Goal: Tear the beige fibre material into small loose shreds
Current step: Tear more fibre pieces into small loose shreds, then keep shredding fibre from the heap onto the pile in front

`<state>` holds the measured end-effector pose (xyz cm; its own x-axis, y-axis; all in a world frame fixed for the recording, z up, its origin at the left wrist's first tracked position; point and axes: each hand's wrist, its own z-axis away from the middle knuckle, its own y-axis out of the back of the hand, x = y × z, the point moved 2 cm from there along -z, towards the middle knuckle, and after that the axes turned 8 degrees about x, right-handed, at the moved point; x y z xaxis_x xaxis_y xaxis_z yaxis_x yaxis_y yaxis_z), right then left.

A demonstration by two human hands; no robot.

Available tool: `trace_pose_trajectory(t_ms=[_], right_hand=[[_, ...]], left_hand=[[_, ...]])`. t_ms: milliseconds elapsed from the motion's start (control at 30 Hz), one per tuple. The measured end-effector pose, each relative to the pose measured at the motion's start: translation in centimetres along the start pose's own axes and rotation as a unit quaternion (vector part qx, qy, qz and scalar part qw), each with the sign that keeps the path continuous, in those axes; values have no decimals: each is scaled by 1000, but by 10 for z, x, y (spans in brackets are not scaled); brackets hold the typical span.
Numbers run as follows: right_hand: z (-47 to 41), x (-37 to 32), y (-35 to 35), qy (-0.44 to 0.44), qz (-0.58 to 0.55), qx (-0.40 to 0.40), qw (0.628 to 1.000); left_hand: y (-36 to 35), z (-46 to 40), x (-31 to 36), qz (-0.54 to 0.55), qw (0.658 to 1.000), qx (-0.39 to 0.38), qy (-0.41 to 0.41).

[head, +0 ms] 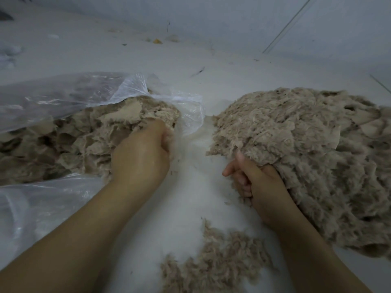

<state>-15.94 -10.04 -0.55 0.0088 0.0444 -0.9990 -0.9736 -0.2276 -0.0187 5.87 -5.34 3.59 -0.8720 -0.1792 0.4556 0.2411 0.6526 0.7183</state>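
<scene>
A large sheet of fluffy beige fibre material point(296, 144) lies bunched on the right of the white surface. My right hand point(256, 185) grips its near-left edge, thumb on top and fingers curled under. On the left, a clear plastic bag point(63, 96) lies open on its side, filled with torn beige fibre pieces point(74, 136). My left hand point(141, 157) reaches into the bag's mouth with its fingers curled into the pieces there; the fingertips are hidden. A small heap of loose shreds point(218, 263) lies between my forearms at the near edge.
The white surface point(190, 85) runs back to a pale wall. Small scraps and a yellow bit point(157, 41) lie far back near the wall. Part of the bag's plastic point(25, 212) spreads over the near left.
</scene>
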Motion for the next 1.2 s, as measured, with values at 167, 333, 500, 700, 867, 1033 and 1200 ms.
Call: trace_pose_trajectory(t_ms=[167, 333, 500, 700, 867, 1033, 1200], right_hand=[[-5, 2, 0, -27, -38, -10, 999], [-7, 4, 1, -24, -33, -2, 999], [-5, 3, 1, -24, -25, 9, 999], [-2, 1, 0, 4, -5, 37, 999], [-6, 7, 4, -1, -21, 18, 1000], [-7, 8, 7, -9, -62, 16, 998], [-7, 5, 7, -54, -37, 66, 996]], left_hand=[[7, 4, 15, -196, 972, -111, -70], [11, 10, 44, -47, 988, -67, -132], [-26, -5, 74, 141, 963, -154, -169], [-46, -13, 87, 290, 928, -134, -192], [-47, 3, 68, 255, 939, -147, -177], [-38, 21, 49, 195, 935, -192, -225], [-32, 38, 43, 192, 919, -273, -212]])
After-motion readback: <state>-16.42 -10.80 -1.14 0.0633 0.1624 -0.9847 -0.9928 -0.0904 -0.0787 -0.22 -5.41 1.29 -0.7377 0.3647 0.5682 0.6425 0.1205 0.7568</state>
